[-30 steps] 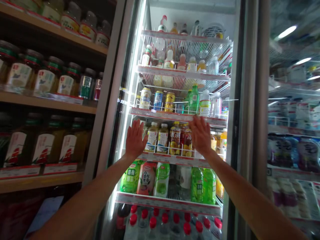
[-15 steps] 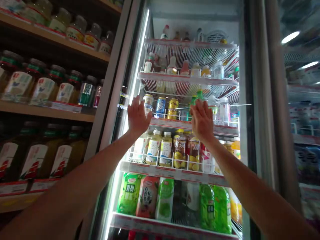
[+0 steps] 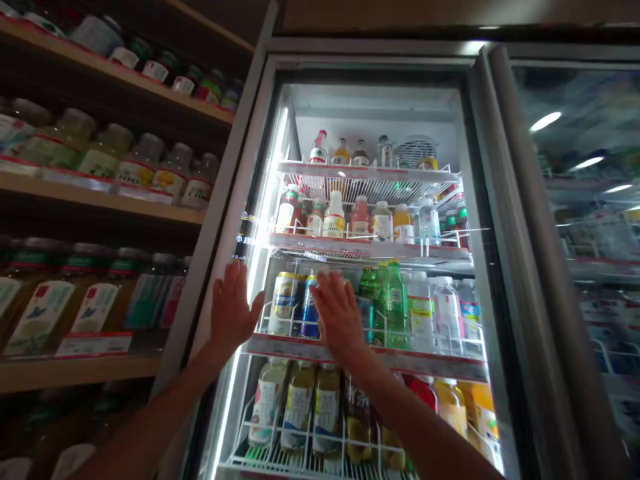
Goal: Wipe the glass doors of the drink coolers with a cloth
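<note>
Both my hands are raised in front of an open drinks fridge (image 3: 280,73) with lit wire shelves. My left hand (image 3: 231,312) is open, fingers together and stretched up, near the fridge's left frame beside a gold can (image 3: 285,296). My right hand (image 3: 339,315) is open too, palm forward, in front of the can shelf (image 3: 425,360), covering a can next to a blue can (image 3: 309,308) and green bottles (image 3: 390,300). Neither hand holds anything.
Wooden shelves (image 3: 100,193) with rows of labelled jars run along the left. The fridge door (image 3: 565,280) stands open at the right, its glass reflecting ceiling lights. Upper fridge shelves hold small bottles (image 3: 360,217); the lower shelf holds tea bottles (image 3: 300,407).
The view has tilted upward and both hands have shifted left and lower in the picture. They now sit before the can shelf, still open and flat.
</note>
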Tool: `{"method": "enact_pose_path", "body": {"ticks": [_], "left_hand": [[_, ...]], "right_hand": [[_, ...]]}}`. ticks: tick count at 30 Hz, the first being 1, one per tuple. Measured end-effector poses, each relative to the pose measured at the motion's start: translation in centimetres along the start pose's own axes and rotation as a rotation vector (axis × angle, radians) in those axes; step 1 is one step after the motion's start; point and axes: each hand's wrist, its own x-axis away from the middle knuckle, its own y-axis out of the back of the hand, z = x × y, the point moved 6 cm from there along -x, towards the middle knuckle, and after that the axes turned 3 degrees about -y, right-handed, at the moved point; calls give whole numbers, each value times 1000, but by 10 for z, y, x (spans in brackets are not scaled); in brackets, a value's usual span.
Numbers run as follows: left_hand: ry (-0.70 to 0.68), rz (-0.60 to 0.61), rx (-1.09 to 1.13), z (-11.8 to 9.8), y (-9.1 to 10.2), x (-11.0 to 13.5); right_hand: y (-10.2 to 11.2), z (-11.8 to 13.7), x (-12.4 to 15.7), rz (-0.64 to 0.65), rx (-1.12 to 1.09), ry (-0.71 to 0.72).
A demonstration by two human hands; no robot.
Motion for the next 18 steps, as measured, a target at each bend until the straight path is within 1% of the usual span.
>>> {"method": "enact_pose_path", "body": {"ticks": [1,2,3,4,6,7,8,9,10,13,14,15,16,18], "left_hand": [[-20,6,-6,-1,1,-1],[-39,16,-11,-2,2,-1],[-55,28,-12,-2,2,-3],[-69,40,-12,-2,3,-5],[-97,61,-7,-2,4,-15],[-110,67,-1,-3,3,-23],[-119,68,6,-4,2,-35],[-121,68,14,-7,0,-50],[-117,66,23,-10,-3,-67],[-62,56,38,-21,-14,-120],[-34,53,39,-24,-18,-134],[-6,49,39,-27,-21,-145],[14,46,40,-28,-25,-152],[37,39,43,-30,-29,-158]], "right_hand": [[-6,12,-4,29,-12,55],[-7,11,-9,48,-7,66],[-5,-1,-15,53,5,42],[-1,-21,-23,46,27,-18],[10,-67,-41,-6,80,-205],[13,-86,-52,-43,98,-300],[14,-96,-62,-75,108,-371],[11,-96,-73,-92,105,-404],[4,-89,-85,-93,90,-395],[-20,-45,-113,-14,10,-232],[-25,-36,-118,10,-11,-184],[-26,-34,-122,23,-23,-159],[-25,-39,-125,22,-23,-157],[-17,-66,-131,-12,4,-224]]}}
